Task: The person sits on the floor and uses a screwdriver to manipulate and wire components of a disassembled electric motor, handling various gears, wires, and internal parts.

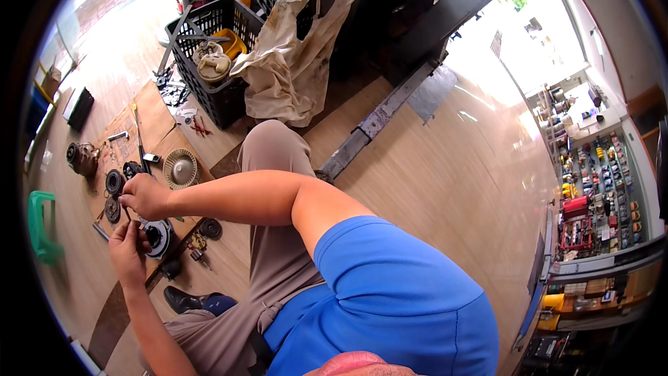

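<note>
My left hand [129, 251] is closed with fingertips on a thin dark rod-like piece [126, 214], beside a round grey part with a black centre [159, 237]. My right hand [145, 198] pinches the upper end of the same piece; exactly what it is cannot be made out. Two dark discs [114, 182] lie near my right hand on a cardboard sheet [127, 124]. A pale fan wheel [179, 168], a long screwdriver [139, 132] and a small socket tool [118, 136] are on the cardboard. A rusty cylindrical unit [82, 158] stands at its left.
Black crates [182, 51] with a draped stained cloth [292, 56] stand ahead, beside a steel lift arm [362, 132]. Shelves of small goods [598, 188] line the right. A green stool [40, 226] is at left, a dark box [76, 108] farther up, small loose parts [198, 251] nearby.
</note>
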Action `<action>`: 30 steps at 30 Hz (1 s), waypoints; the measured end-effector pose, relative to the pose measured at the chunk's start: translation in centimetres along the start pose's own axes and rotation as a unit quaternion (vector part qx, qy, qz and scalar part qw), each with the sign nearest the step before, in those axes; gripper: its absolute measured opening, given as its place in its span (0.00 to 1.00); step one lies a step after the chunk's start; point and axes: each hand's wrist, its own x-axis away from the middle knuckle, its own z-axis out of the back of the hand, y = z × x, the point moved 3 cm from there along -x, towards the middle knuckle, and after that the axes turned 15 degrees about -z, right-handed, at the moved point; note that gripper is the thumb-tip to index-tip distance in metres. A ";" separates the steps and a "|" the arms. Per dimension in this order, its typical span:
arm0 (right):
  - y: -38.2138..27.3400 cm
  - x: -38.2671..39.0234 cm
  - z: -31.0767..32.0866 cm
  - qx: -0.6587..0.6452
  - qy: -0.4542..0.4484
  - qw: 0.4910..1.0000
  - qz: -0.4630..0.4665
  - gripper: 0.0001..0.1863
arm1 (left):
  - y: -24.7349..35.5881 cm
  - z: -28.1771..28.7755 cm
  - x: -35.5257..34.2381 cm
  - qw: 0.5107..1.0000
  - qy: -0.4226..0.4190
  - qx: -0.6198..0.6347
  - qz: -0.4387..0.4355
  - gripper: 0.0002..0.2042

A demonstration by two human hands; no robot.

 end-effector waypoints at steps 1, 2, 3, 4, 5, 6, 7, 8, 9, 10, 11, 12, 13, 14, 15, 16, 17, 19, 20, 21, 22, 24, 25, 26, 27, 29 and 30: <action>0.0 0.2 0.0 0.068 0.025 0.997 -0.026 0.12 | 0.1 0.2 0.0 0.991 0.002 -0.132 -0.037 0.08; 0.3 0.2 -0.4 0.067 0.024 0.997 -0.025 0.12 | 0.3 0.4 0.0 0.963 0.005 -0.261 -0.072 0.09; 0.8 0.3 -0.3 0.098 0.051 0.994 -0.013 0.12 | 0.0 -0.2 -0.1 0.963 0.001 -0.261 -0.071 0.09; 1.2 0.3 -0.2 0.129 0.079 0.988 -0.002 0.12 | 0.2 -1.0 0.0 0.923 0.009 -0.368 -0.111 0.10; 1.6 0.3 -0.2 0.124 0.088 0.988 0.005 0.12 | 0.2 -1.6 0.0 0.870 0.016 -0.470 -0.151 0.11; 1.3 0.4 -0.4 0.123 0.085 0.989 0.006 0.12 | 0.0 -1.3 0.0 0.869 0.019 -0.471 -0.150 0.11; 1.0 0.6 -0.5 0.110 0.076 0.991 -0.004 0.12 | 0.1 -1.3 0.0 0.829 0.016 -0.519 -0.207 0.12; 0.7 0.6 -0.6 0.097 0.067 0.993 -0.015 0.11 | 0.3 -1.2 0.1 0.784 0.012 -0.563 -0.262 0.13; 0.5 0.5 -0.5 0.097 0.068 0.993 -0.015 0.11 | 0.3 -1.1 0.0 0.784 0.012 -0.563 -0.262 0.13; 0.4 0.4 -0.3 0.078 0.052 0.995 -0.019 0.11 | 0.1 -0.9 -0.1 0.847 0.001 -0.488 -0.212 0.13; 0.3 0.2 -0.1 0.058 0.036 0.997 -0.023 0.10 | -0.1 -0.7 -0.2 0.899 -0.010 -0.407 -0.159 0.13; 0.1 0.1 0.1 0.058 0.037 0.997 -0.024 0.10 | 0.2 -0.9 -0.2 0.900 -0.011 -0.406 -0.159 0.13; 0.0 -0.1 0.2 0.007 0.011 1.000 -0.019 0.10 | 0.2 -1.3 -0.1 0.978 -0.034 -0.180 -0.102 0.12; -0.3 -0.2 0.4 -0.044 -0.015 0.999 -0.015 0.10 | 0.4 -1.8 0.0 0.996 -0.055 0.056 -0.039 0.11; -0.8 -0.3 0.5 -0.059 -0.044 0.997 0.005 0.10 | 0.7 -1.4 0.3 0.992 -0.076 0.102 -0.006 0.09; -0.9 -0.2 0.5 -0.059 -0.045 0.997 0.005 0.10 | 0.5 -0.9 0.4 0.992 -0.075 0.102 -0.006 0.09; -1.0 -0.1 0.3 -0.080 -0.067 0.994 0.020 0.10 | 0.2 -0.4 0.5 0.989 -0.072 0.129 -0.004 0.09; -0.9 -0.1 0.1 -0.100 -0.089 0.990 0.033 0.10 | -0.1 -0.1 0.3 0.985 -0.068 0.158 -0.002 0.09; -0.6 -0.4 -0.1 -0.098 -0.087 0.991 0.018 0.11 | -0.1 0.1 0.2 0.991 -0.065 0.116 -0.013 0.08; -0.5 -0.4 0.2 -0.100 -0.082 0.992 0.005 0.11 | -0.1 0.0 -0.1 0.995 -0.064 0.070 -0.023 0.07; -0.4 -0.2 0.3 -0.102 -0.081 0.991 0.006 0.11 | 0.0 -0.2 -0.2 0.995 -0.065 0.067 -0.023 0.07; -0.1 0.1 0.5 -0.015 -0.026 0.999 -0.040 0.11 | 0.2 0.2 -0.4 0.985 -0.031 -0.160 -0.054 0.08; 0.4 0.1 0.4 -0.014 -0.026 0.999 -0.040 0.11 | 0.0 -0.1 -0.3 0.985 -0.031 -0.159 -0.054 0.08; 1.0 -0.1 0.3 0.033 0.004 0.999 -0.023 0.11 | 0.3 -0.4 -0.1 0.930 -0.016 -0.344 -0.128 0.09; 1.3 0.0 0.1 0.079 0.034 0.996 -0.007 0.11 | 0.6 -0.9 0.2 0.835 0.000 -0.514 -0.196 0.10; 1.7 0.0 -0.2 0.087 0.046 0.995 -0.028 0.11 | 0.5 -2.0 0.6 0.775 0.006 -0.567 -0.280 0.11; 1.8 0.0 -0.4 0.096 0.056 0.993 -0.048 0.11 | 0.8 -2.6 0.9 0.704 0.012 -0.612 -0.359 0.11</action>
